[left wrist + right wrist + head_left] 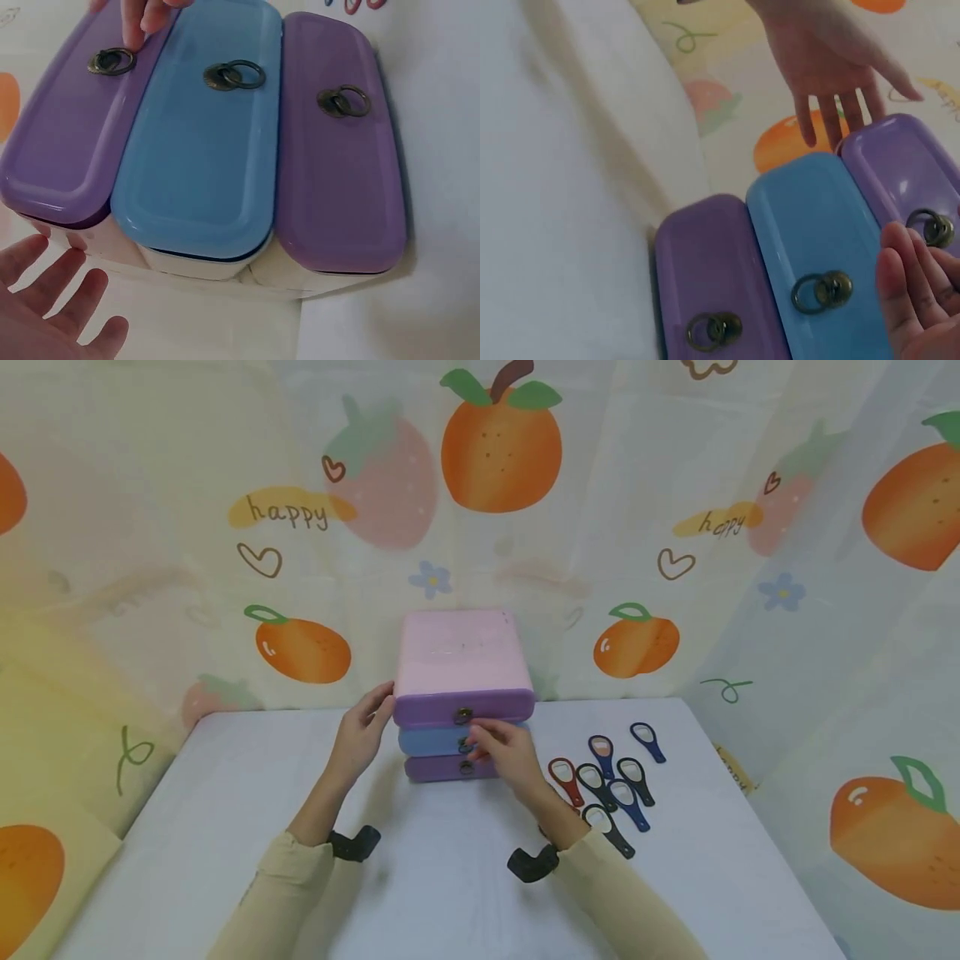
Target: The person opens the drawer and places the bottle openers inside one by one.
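A small chest of three drawers with a pink top [465, 652] stands at the table's back edge. Its top drawer [427, 712] is purple, the middle drawer [199, 150] blue and the bottom drawer [337, 187] purple, each with a brass ring pull. Beside the chest's left side, fingers spread and nearly straight, my left hand [360, 739] touches or almost touches it. My right hand [513, 760] is in front of the drawers. One of its fingertips meets the top ring pull [133, 63] in the left wrist view; its fingers look loosely extended in the right wrist view.
To the right of the chest lie several small magnifying glasses [630, 803] with blue, black and red frames, partly behind my right forearm. A white cloth covers the table [420, 893]. Behind the chest hangs a fruit-printed curtain [495, 560].
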A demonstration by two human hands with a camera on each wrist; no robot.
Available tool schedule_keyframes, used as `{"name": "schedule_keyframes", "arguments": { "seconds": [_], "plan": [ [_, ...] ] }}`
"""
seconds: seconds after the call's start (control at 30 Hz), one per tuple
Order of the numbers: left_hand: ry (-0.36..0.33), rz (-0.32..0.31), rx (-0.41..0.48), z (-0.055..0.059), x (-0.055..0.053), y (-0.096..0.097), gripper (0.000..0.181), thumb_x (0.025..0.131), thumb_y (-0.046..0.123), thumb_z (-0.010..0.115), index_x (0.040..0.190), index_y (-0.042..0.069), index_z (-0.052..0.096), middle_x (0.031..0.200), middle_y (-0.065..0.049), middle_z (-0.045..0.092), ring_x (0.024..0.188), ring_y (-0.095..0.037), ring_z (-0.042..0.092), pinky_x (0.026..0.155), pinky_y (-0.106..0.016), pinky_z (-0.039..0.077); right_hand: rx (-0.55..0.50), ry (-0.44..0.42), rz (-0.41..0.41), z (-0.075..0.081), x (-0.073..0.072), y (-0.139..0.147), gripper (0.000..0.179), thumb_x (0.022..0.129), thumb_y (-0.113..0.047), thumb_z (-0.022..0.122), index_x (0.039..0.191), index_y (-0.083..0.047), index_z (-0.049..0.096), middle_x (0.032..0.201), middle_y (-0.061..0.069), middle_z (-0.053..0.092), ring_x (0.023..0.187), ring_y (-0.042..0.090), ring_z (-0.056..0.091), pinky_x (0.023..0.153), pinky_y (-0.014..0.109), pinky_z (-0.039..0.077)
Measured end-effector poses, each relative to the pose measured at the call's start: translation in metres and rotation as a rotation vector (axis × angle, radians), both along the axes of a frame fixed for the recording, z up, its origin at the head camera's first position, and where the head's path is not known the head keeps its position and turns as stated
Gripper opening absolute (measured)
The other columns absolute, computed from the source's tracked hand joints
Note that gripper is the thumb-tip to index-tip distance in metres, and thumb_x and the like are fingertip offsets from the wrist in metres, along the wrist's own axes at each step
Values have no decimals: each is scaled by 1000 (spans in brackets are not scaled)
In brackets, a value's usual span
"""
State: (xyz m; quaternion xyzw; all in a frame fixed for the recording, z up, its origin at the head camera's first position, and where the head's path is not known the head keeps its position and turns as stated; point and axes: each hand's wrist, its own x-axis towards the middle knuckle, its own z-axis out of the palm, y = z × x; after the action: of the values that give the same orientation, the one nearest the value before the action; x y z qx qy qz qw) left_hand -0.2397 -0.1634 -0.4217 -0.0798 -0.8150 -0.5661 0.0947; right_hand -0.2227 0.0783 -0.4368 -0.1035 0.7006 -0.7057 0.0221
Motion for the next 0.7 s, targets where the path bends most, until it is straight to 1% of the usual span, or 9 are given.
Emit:
{"name": "schedule_keyframes", "arguments": {
  "seconds": [0.07,0.13,0.2,0.27,0.37,0.43,0.53,0.63,0.7],
  "plan": [
    [-17,25,8,3,-1,0,49,102,35,48,141,5,49,141,-18,54,131,-35,50,112,-51,37,-28,-19,-21,0,0,-4,29,97,-10,59,116,11,63,94,32,67,63,9,65,66,33,59],
    [-32,45,11,5,-3,1,50,102,37,49,139,5,52,139,-17,56,130,-34,52,111,-50,38,-55,-42,-46,0,-1,-8,27,96,-8,60,113,12,63,87,28,67,60,10,64,61,28,57],
    [-45,64,11,7,-4,1,50,101,40,50,137,6,54,138,-17,58,129,-34,53,110,-50,39,-78,-69,-69,0,-1,-11,25,95,-8,61,110,12,64,78,20,68,56,9,62,58,24,54],
    [-59,78,9,9,-5,1,51,100,42,51,135,6,56,136,-17,60,128,-34,54,109,-51,40,-86,-84,-78,0,-1,-14,25,95,-9,61,107,13,64,71,10,67,54,9,61,55,23,53],
    [-71,97,9,10,-7,1,51,98,44,53,132,6,59,132,-17,62,123,-33,56,107,-50,43,-88,-107,-77,-1,-1,-18,27,96,-10,61,104,15,63,67,0,63,52,9,59,54,22,52],
    [-76,111,10,11,-9,1,50,97,44,56,129,6,61,128,-17,64,119,-31,58,103,-47,45,-81,-116,-72,-2,-1,-20,29,96,-12,60,102,16,63,66,-1,62,52,9,59,54,23,53],
    [-90,131,10,13,-11,3,49,95,44,59,125,6,62,123,-17,66,113,-28,59,96,-42,46,-88,-132,-74,-2,0,-23,30,97,-13,59,101,17,64,65,-2,61,52,8,59,54,23,52],
    [-118,130,11,17,-13,3,49,94,44,61,125,5,62,122,-18,66,112,-28,60,98,-41,46,-105,-125,-72,-1,0,-25,32,97,-12,59,102,19,63,64,-3,61,52,8,58,54,22,51],
    [-148,123,15,20,-15,2,49,94,42,62,125,5,61,122,-18,65,112,-29,59,102,-43,46,-117,-111,-73,-2,0,-25,32,97,-11,59,102,20,63,63,-3,61,52,8,58,53,22,51]
  ]
}}
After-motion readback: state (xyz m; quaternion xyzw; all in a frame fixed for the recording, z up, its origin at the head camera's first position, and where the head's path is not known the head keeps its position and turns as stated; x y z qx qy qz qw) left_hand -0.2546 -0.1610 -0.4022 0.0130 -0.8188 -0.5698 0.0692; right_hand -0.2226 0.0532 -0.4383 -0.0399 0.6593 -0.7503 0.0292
